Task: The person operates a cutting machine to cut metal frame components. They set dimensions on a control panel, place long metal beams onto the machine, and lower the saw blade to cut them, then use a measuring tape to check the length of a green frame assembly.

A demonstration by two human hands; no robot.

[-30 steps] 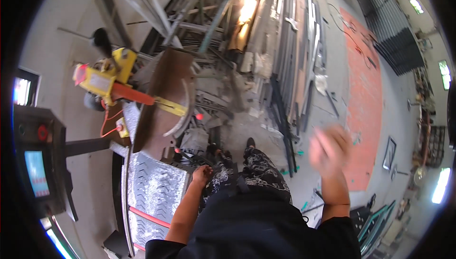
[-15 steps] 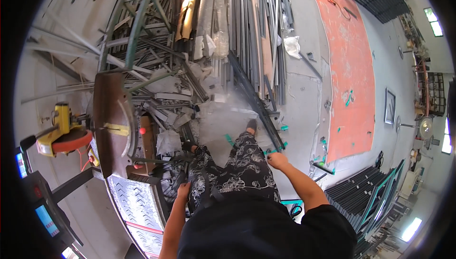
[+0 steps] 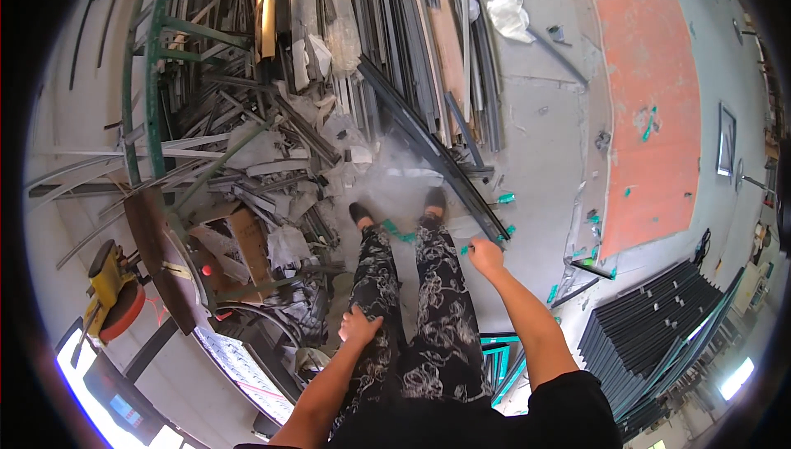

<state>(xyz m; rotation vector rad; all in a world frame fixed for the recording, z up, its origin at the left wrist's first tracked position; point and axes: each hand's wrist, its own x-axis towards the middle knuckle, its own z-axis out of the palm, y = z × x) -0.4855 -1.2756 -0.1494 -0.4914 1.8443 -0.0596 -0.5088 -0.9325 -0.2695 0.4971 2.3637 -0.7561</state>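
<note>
My left hand (image 3: 360, 327) hangs in front of my left thigh, loosely curled, its thumb apart from the fingers and nothing seen in it. My right hand (image 3: 484, 257) is closed beside the near end of a long dark metal profile (image 3: 441, 159), which lies slantwise on the floor. A small teal scrap (image 3: 464, 250) shows at the fingers of that hand; whether they grip it or it lies on the floor behind, I cannot tell. Both feet stand on the grey floor, and a teal strip (image 3: 400, 235) lies between them.
Long metal profiles (image 3: 395, 29) lie in a bundle ahead, beside a heap of offcuts (image 3: 280, 177). At left are a green metal frame (image 3: 153, 78), a brown curved machine part (image 3: 152, 243) and a yellow-and-red machine (image 3: 115, 296). An orange-red sheet (image 3: 647, 111) and stacked dark profiles (image 3: 659, 317) are at right.
My view has swung, with the floor things on the right shifting outward. My left hand has moved from beside my hip to in front of my thigh. The right hand stays closed near the profile's end.
</note>
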